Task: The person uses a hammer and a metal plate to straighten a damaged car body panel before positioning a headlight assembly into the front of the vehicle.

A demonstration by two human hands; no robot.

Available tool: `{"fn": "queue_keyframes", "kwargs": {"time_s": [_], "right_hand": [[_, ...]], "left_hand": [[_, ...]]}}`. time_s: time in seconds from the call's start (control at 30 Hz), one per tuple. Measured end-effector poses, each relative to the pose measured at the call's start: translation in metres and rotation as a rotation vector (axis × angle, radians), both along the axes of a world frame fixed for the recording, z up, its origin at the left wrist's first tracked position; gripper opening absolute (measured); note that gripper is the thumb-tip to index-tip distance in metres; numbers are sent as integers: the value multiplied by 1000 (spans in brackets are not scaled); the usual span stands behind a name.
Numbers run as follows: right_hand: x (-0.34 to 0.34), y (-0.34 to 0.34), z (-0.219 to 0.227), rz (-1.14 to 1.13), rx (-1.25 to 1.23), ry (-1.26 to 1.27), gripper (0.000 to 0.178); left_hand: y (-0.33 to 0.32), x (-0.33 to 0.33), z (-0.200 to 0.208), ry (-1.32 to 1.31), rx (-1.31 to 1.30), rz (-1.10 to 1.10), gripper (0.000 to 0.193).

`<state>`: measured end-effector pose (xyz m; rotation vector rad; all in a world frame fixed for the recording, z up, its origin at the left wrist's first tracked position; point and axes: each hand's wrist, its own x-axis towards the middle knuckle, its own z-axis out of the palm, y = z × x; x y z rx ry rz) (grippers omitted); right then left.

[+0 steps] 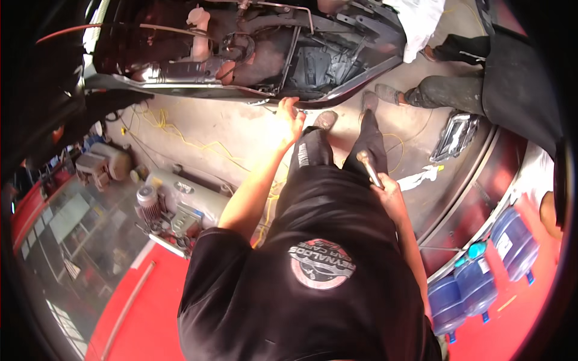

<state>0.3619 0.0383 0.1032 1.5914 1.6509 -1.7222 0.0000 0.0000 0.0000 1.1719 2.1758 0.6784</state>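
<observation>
My left hand reaches forward to the near edge of an opened car front end. Its fingers are spread and slightly bent, with nothing visible in them; whether the fingertips touch the edge I cannot tell. Low by my right thigh, my right hand is closed around a metal hand tool. The tool has a rounded head and a straight shaft, like a ratchet, and points up and to the left. Inside the car bay sit a pale plastic reservoir neck, hoses and a dark ribbed tray.
Another person in dark clothes stands close on the right. Yellow cord snakes over the floor. An air compressor is at left. A headlight-like part lies at right, near blue water jugs on red flooring.
</observation>
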Motion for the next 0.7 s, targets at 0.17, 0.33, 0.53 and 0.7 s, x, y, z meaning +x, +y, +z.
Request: {"fn": "queue_keyframes", "kwargs": {"time_s": [0.17,0.33,0.53,0.7], "right_hand": [[-5,87,-25,155,69,179,28],[31,130,-63,373,90,203,30],[69,145,-59,695,31,115,28],[-8,184,-50,517,-19,168,25]], "left_hand": [[11,38,26,-826,-149,692,37],[11,90,35,-1279,-178,995,26],[-10,147,24,-1266,-486,455,20],[-16,153,25,-1366,-387,651,33]]}}
